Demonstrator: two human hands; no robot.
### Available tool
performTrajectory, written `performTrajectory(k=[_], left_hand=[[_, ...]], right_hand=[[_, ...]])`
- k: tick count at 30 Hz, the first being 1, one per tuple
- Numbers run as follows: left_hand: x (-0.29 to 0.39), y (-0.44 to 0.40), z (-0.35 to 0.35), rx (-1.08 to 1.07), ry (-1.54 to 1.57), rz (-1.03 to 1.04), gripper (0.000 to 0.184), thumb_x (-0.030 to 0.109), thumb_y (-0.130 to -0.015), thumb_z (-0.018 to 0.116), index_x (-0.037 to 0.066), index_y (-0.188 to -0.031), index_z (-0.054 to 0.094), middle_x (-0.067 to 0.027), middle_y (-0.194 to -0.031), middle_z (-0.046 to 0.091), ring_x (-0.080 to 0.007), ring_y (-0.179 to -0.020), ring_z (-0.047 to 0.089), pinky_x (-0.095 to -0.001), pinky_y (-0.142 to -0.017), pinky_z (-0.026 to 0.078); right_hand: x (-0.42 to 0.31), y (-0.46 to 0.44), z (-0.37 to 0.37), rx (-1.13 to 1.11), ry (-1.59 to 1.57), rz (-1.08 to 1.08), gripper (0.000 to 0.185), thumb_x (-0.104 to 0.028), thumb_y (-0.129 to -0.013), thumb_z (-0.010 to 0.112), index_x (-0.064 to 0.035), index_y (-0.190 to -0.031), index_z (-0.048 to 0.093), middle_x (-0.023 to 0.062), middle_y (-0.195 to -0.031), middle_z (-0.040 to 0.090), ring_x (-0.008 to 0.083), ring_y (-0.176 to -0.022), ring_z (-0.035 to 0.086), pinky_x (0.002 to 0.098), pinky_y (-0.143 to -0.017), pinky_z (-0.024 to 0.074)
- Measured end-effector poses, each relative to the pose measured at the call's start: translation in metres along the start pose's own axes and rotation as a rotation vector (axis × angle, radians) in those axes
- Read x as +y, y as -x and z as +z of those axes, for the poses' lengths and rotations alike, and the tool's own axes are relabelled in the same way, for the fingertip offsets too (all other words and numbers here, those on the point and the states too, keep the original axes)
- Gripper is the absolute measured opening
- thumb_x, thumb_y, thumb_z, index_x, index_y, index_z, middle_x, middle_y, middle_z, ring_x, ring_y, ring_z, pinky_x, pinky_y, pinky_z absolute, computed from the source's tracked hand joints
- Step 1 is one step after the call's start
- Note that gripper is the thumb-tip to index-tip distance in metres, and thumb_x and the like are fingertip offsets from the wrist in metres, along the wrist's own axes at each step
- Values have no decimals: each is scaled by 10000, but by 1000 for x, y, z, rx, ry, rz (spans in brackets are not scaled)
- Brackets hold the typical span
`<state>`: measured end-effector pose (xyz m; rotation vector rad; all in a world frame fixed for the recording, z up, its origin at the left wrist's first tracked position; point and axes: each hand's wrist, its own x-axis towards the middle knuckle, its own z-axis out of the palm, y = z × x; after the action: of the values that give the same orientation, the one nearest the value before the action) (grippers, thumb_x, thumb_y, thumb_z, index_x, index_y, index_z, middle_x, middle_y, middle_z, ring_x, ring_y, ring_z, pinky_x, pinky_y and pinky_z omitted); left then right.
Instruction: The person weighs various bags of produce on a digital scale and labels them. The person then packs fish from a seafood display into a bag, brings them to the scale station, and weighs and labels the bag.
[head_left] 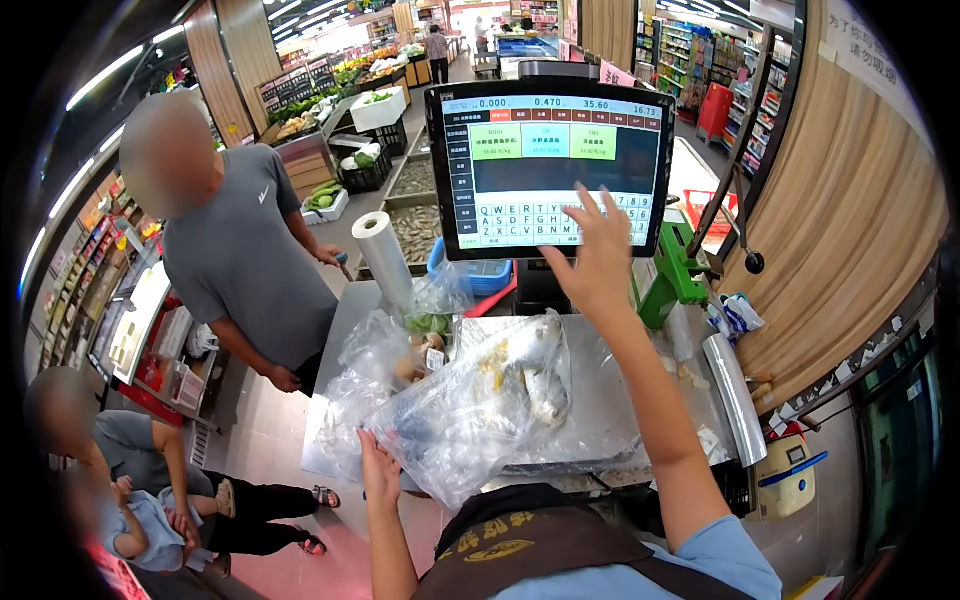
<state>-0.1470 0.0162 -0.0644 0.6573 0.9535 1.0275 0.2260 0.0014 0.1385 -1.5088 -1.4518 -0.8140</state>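
My right hand (597, 255) is raised before the touchscreen (550, 165), fingers spread and holding nothing. Whether a fingertip touches the glass I cannot tell. The screen shows coloured product tiles above a letter keyboard. Low on the left, my left hand (380, 468) is at the edge of a clear plastic bag (440, 425), its fingers partly behind the film. Silvery fish (545, 380) lie inside the bag on the metal counter (610, 420). Beside it, at the back left, are more clear bags holding green vegetables (428, 323) and brownish items.
A plastic roll (381, 255) stands left of the screen. To the right are a green device (675, 275) and a film roll (735, 400). A person in grey (245, 230) stands left of the counter; other people are at lower left. A blue basket (480, 272) sits behind.
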Motion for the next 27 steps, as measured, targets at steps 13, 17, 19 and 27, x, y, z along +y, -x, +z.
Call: performTrajectory(k=[13, 17, 19, 27], left_hand=[[-3, -28, 8, 5, 44, -79, 350, 392, -867, 519, 104, -1066, 502, -7, -914, 540, -118, -819, 506, -304, -705, 406], [-1, -31, 14, 23, 3, 13, 237, 318, -854, 563, 117, -976, 538, 16, -820, 546, -105, -745, 511, -273, -660, 413], [-3, -34, 12, 16, 22, 35, 207, 293, -850, 575, 118, -956, 545, 16, -796, 547, -105, -726, 515, -259, -651, 415], [-7, -30, 13, 33, 94, 33, 143, 260, -858, 567, 126, -904, 552, 27, -772, 540, -97, -708, 511, -242, -617, 423]], right_hand=[[52, 379, -152, -680, 4, 906, 576, -68, -626, 694, -37, -1153, 465, 186, -1186, 470, 355, -1085, 455, 392, -901, 383], [30, 371, -135, -691, -29, 873, 655, -167, -588, 745, -27, -1162, 461, 196, -1134, 503, 368, -1051, 474, 400, -877, 400], [29, 371, -130, -674, -7, 828, 676, -213, -593, 748, -22, -1173, 456, 203, -1117, 513, 371, -1046, 478, 399, -872, 404], [19, 357, -129, -528, 75, 724, 348, -72, -626, 656, -18, -962, 582, 182, -950, 578, 370, -905, 531, 420, -769, 435]])
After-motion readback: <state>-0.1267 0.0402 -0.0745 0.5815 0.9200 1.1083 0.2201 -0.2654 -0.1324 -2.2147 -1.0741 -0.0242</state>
